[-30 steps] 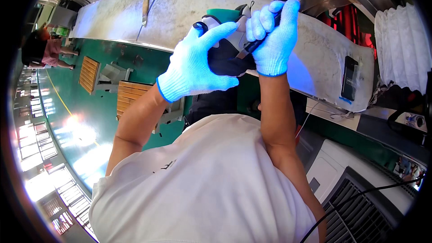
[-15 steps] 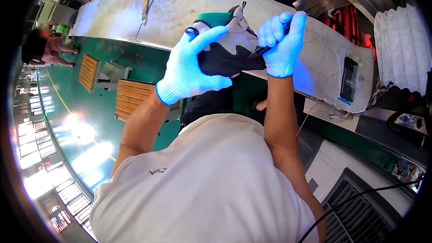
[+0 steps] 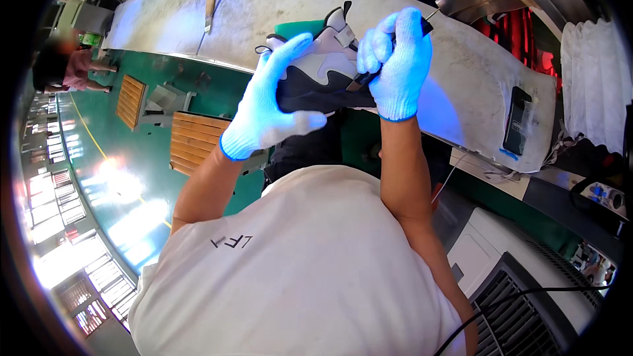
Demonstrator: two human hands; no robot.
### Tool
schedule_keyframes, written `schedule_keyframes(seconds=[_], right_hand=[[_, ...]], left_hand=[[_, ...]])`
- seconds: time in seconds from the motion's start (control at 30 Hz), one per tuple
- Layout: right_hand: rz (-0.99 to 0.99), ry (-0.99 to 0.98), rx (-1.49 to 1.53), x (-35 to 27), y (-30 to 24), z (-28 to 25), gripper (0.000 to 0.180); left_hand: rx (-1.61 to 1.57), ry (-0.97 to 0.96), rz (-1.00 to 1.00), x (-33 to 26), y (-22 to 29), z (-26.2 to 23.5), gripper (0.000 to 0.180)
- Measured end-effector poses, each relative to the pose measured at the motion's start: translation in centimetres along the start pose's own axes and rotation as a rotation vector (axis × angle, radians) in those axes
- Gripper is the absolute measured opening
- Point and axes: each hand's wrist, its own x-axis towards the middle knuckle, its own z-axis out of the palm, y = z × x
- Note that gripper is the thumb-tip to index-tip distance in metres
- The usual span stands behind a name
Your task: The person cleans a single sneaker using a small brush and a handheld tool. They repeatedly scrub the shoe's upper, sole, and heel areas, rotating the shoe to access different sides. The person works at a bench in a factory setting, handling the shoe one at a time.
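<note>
A sneaker (image 3: 322,69) in light grey and black, with a green lining at its opening, is held above the near edge of the worktable. My left hand (image 3: 267,105), in a knit glove lit blue, grips its left end, thumb and fingers spread around it. My right hand (image 3: 402,59), gloved the same way, is closed around a slim dark tool (image 3: 360,83). The tool's lower end touches the sneaker's right end; a thin metal tip shows above the fist. My fingers hide most of the tool, so its exact kind is unclear.
The long whitish worktable (image 3: 277,0) curves across the far side. A wooden-handled flat tool (image 3: 210,10) lies on it at the left, a phone (image 3: 517,120) at the right. White ribbed ducting (image 3: 597,86) stands far right. Wooden slatted tops (image 3: 198,142) and another person (image 3: 76,69) are at left.
Both hands and the sneaker have shifted slightly left in view. My right hand has turned, and the dark tool's upper end with its metal tip now shows above the fist.
</note>
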Motion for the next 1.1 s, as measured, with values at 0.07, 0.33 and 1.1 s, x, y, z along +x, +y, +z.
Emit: schedule_keyframes(seconds=[0.07,0.33,1.1], right_hand=[[0.014,0.007,-0.013,-0.2,0.0,0.1,0.047],[0.152,0.058,0.456,1.5,0.4,-1.0,0.043],[0.029,0.546,-0.403,-6.3,-4.5,-17.3,0.017]], left_hand=[[0.001,0.035,-0.118,0.4,0.7,0.6,0.111],[-0.032,0.129,-0.276,2.5,2.6,1.1,0.091],[0.429,-0.183,0.129,7.9,-0.2,0.3,0.078]])
